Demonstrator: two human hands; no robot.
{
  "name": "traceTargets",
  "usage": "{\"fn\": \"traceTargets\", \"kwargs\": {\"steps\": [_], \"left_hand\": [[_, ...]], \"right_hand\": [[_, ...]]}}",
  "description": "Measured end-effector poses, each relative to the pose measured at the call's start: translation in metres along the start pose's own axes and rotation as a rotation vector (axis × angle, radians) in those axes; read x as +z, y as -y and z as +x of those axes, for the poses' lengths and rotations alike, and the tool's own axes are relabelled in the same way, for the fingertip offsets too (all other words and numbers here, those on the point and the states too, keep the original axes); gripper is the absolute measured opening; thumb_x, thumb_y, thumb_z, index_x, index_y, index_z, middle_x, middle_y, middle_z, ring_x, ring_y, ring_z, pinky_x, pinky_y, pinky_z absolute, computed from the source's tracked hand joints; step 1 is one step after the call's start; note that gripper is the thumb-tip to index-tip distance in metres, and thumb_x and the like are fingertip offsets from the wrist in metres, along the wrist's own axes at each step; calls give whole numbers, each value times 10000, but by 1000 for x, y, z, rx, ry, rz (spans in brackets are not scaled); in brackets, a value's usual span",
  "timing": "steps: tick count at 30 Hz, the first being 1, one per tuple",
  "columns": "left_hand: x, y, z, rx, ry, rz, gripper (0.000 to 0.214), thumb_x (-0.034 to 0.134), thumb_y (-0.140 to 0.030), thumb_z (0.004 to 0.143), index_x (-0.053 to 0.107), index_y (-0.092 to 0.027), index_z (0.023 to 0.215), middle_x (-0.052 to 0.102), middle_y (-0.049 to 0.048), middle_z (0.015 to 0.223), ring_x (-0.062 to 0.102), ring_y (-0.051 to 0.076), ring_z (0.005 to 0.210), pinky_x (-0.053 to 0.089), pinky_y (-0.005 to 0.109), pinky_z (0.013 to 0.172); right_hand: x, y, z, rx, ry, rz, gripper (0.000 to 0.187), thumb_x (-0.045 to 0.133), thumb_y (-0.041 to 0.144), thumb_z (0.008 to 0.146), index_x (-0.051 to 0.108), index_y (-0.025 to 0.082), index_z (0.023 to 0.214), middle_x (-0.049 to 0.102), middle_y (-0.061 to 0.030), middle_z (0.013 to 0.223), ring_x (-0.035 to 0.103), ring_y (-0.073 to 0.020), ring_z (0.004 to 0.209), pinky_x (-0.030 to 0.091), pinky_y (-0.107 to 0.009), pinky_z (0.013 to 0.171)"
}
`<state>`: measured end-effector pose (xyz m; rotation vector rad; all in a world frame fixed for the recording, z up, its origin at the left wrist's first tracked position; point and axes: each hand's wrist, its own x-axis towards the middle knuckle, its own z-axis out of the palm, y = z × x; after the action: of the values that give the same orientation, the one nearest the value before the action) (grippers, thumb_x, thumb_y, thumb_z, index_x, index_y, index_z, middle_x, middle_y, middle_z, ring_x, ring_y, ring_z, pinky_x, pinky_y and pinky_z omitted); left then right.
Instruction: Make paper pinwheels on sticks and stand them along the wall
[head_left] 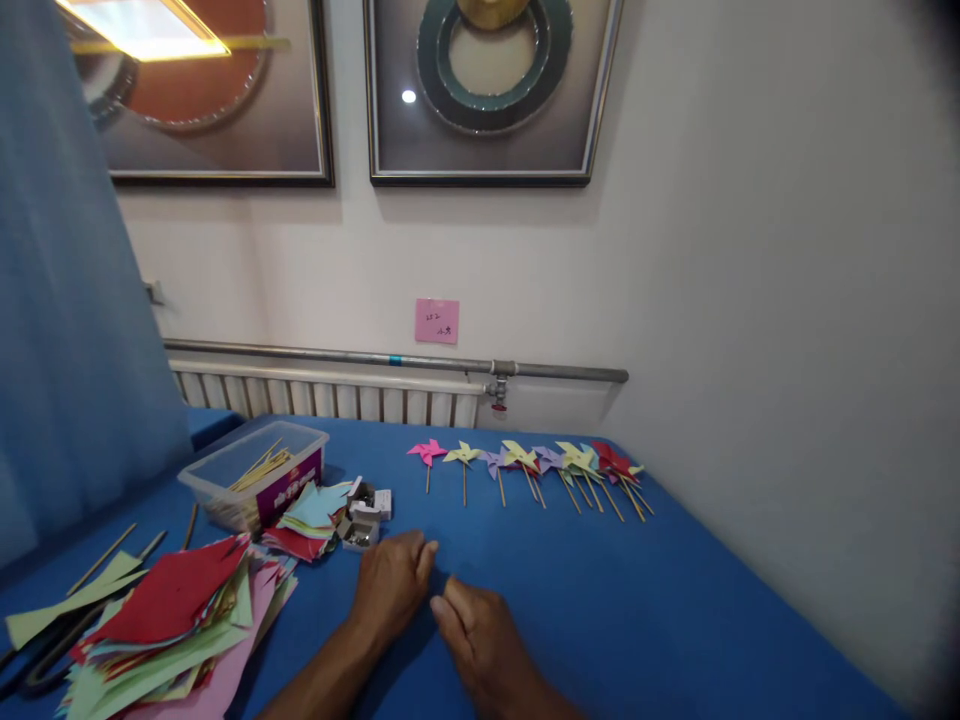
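My left hand (391, 585) rests palm down on the blue table (600, 610), fingers together and curled slightly at the tips. My right hand (480, 635) lies beside it, fingertips nearly touching the left thumb side. Whether either hand holds anything is hidden under the fingers. Just left of my left hand sit small boxes of pins (364, 516) and a heap of coloured paper squares (176, 620). A row of several finished paper pinwheels (540, 465) on wooden sticks lies further back.
A clear plastic tub (251, 480) with wooden sticks stands at the back left. Loose sticks (101, 560) and dark scissors (37, 660) lie at the left edge. A radiator (330, 395) and wall run behind the table; a blue curtain (67, 300) hangs at the left.
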<state>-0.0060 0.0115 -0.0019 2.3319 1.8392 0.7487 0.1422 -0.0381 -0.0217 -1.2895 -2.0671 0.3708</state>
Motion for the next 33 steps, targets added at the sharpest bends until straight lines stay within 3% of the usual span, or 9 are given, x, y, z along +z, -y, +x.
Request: {"fn": "traceTargets", "kwargs": {"steps": [9,23,33], "left_hand": [[-16,2,4,-95,1,96,347,405,-361,993,681,-198,859,745,63,854,684,185,803,332,287,654],[-45,26,14,-292,-85,227,367,349,-354,1006,669,-179,960,735,118,957,689,237,888,391,311,695],[-42,34,13,-277,-125,261,370,319,-301,1008,658,-155,985,720,129,972,682,243,869,385,325,698]], "right_hand": [[11,6,-6,-139,94,-3,368,362,369,1019,412,222,685,588,10,641,518,-128,579,311,-266,588],[10,9,-6,-101,138,-22,354,440,306,985,381,216,649,535,35,604,470,-108,552,275,-254,566],[4,13,-7,-42,131,-13,341,492,268,956,394,208,635,511,42,592,422,-102,540,251,-256,557]]}}
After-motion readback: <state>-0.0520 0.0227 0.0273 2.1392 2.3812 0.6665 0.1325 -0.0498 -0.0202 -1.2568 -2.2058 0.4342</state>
